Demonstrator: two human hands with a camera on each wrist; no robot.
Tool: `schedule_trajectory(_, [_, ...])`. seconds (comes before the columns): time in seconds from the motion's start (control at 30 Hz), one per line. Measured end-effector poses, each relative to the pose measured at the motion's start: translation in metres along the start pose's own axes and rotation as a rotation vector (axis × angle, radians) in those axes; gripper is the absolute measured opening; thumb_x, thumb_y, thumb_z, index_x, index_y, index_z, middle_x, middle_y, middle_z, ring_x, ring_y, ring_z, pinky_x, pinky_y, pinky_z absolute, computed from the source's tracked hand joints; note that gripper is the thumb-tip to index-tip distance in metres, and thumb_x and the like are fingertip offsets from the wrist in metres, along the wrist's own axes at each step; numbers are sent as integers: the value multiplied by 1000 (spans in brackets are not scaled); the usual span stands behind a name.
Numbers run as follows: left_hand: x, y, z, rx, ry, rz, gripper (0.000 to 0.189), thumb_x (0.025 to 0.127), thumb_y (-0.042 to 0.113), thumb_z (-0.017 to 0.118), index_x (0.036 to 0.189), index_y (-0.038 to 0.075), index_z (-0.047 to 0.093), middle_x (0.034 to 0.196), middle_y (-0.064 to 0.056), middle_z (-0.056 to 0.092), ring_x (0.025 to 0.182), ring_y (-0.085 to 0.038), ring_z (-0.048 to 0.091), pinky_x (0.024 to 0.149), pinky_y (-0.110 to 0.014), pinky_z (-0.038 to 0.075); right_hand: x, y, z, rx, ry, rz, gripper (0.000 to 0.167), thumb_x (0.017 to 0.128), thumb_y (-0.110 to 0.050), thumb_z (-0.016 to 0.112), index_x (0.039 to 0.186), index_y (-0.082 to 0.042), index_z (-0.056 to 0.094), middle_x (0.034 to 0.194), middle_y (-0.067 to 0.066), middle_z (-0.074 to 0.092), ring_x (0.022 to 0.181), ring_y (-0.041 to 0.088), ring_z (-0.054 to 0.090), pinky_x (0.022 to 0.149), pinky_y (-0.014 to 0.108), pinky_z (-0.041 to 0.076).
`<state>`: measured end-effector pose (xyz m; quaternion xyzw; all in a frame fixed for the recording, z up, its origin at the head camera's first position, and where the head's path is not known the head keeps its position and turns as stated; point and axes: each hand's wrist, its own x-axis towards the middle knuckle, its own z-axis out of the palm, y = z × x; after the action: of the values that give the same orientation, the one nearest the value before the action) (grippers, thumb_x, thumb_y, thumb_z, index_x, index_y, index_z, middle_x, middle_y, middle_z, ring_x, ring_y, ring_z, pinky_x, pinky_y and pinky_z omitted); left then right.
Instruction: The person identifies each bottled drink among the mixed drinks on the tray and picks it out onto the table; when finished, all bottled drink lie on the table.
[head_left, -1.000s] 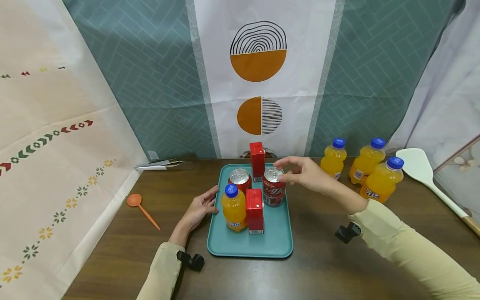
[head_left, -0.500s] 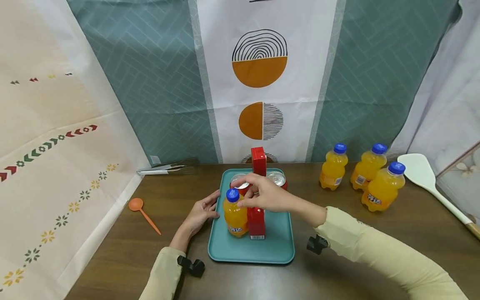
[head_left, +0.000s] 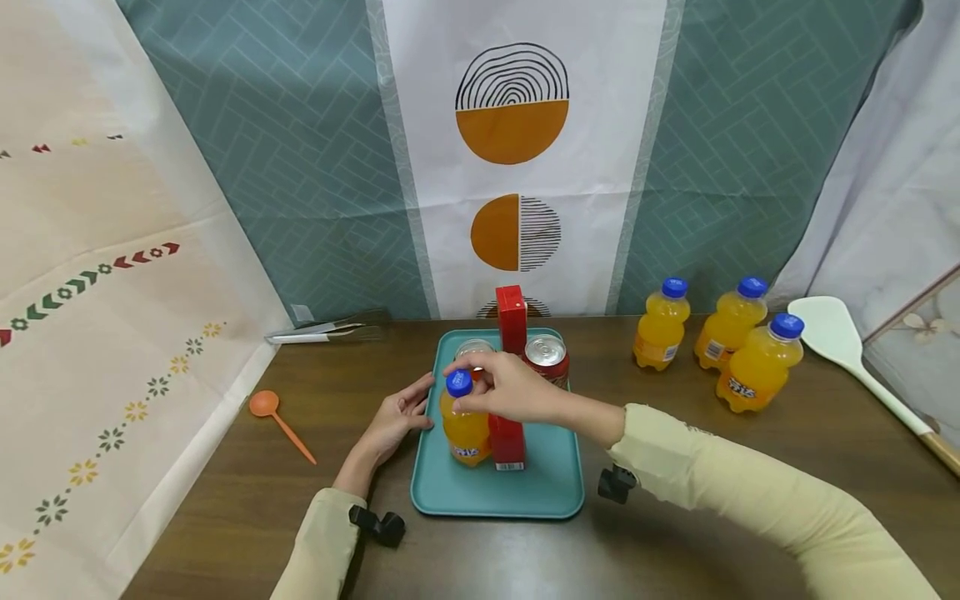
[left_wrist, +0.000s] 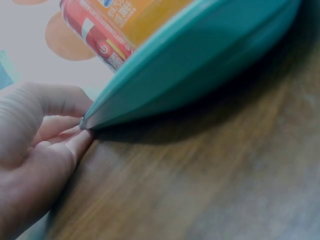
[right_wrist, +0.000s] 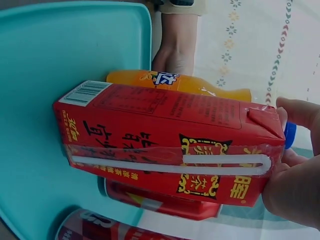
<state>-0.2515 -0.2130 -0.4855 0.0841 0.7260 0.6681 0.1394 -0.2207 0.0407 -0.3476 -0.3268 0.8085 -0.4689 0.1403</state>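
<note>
My left hand pinches the left rim of a teal tray; in the left wrist view the fingers meet at the tray's edge. With thumb and fingertips, my right hand grips a small orange soda bottle around its blue cap and neck. The bottle stands upright on the tray. A red drink carton stands beside it, its top behind the right hand in the head view. Behind them are another red carton and two red soda cans, one can on the right, the other partly hidden.
Several more orange soda bottles stand at the back right, near a white spatula with a wooden handle. An orange spoon lies left of the tray. Metal tongs lie by the back cloth.
My right hand has moved left from the right-hand soda can to the orange soda bottle, and that can stays on the tray. My left hand keeps its place at the tray's rim.
</note>
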Motion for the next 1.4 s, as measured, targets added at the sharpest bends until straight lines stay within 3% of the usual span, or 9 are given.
schedule_trajectory(0.57, [-1, -1, 1, -2, 8, -3, 78, 80, -17, 58, 151, -5, 27, 163, -17, 21, 150, -29, 20, 113, -30, 29, -2, -8, 10, 50, 106, 83, 41, 85, -8, 72, 124, -3, 63, 118, 18, 64, 77, 11, 61, 82, 30, 62])
schedule_trajectory(0.97, [1, 0, 2, -18, 13, -2, 77, 79, -18, 58, 150, -6, 29, 163, -16, 21, 150, -29, 21, 113, -28, 31, -9, -10, 15, 68, 158, -57, 40, 81, -8, 74, 120, -2, 66, 103, 15, 67, 68, 8, 59, 70, 19, 60])
schedule_trajectory(1.23, [1, 1, 2, -2, 21, -14, 73, 86, -10, 57, 151, -7, 24, 160, -22, 22, 147, -34, 28, 112, -25, 36, -18, -50, -7, 165, 274, -127, 39, 81, -8, 74, 119, -5, 67, 96, 13, 64, 67, 18, 59, 65, 22, 59])
schedule_trajectory(1.4, [1, 1, 0, -18, 17, 1, 78, 82, -16, 56, 152, -5, 25, 160, -20, 24, 147, -33, 28, 107, -16, 41, -25, -76, -29, 212, 351, -205, 37, 81, -3, 73, 117, -2, 67, 93, 12, 64, 65, 18, 56, 62, 20, 57])
